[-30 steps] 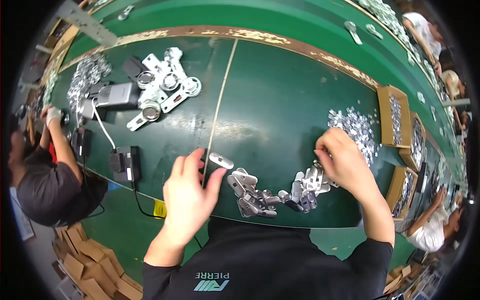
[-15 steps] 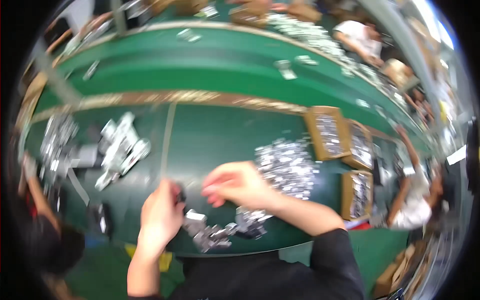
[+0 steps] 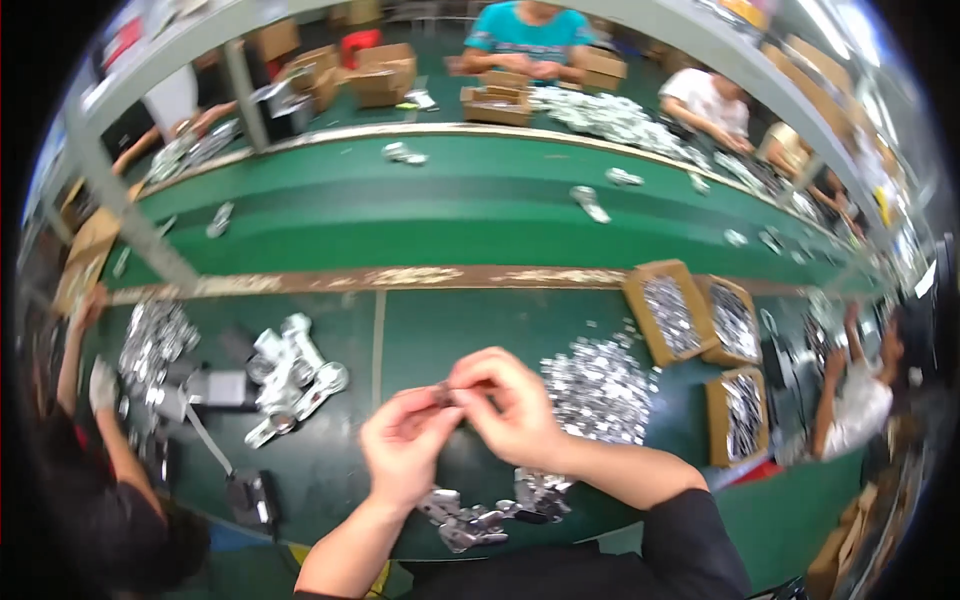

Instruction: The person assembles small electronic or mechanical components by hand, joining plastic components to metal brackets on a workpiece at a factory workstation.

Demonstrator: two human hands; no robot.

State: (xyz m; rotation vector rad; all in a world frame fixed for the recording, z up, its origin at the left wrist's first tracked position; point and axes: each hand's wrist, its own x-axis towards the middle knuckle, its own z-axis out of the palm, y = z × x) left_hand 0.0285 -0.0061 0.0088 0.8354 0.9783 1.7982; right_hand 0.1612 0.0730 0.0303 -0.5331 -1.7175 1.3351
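My left hand [image 3: 402, 445] and my right hand [image 3: 512, 412] meet above the green worktable. Between their fingertips is a small dark part [image 3: 443, 396], too small and too covered by fingers to name. The left thumb and fingers pinch it from one side, and the right fingertips close on it from the other. Beside my right hand spreads a heap of small shiny metal pieces [image 3: 600, 390]. Nearer to me, below both hands, lies a loose row of larger silver metal parts [image 3: 468, 525].
Cardboard boxes of metal parts [image 3: 668, 318] stand at right. Long silver castings [image 3: 300, 375] lie at left, near a black device [image 3: 250, 497]. Beyond a worn ledge [image 3: 330, 280], a green conveyor belt [image 3: 400, 220] carries scattered castings. Co-workers sit at left, right and across.
My hands were apart, the left one with a dark piece by its fingers; now they have come together at that piece. The view has tilted up, showing more beyond the belt.
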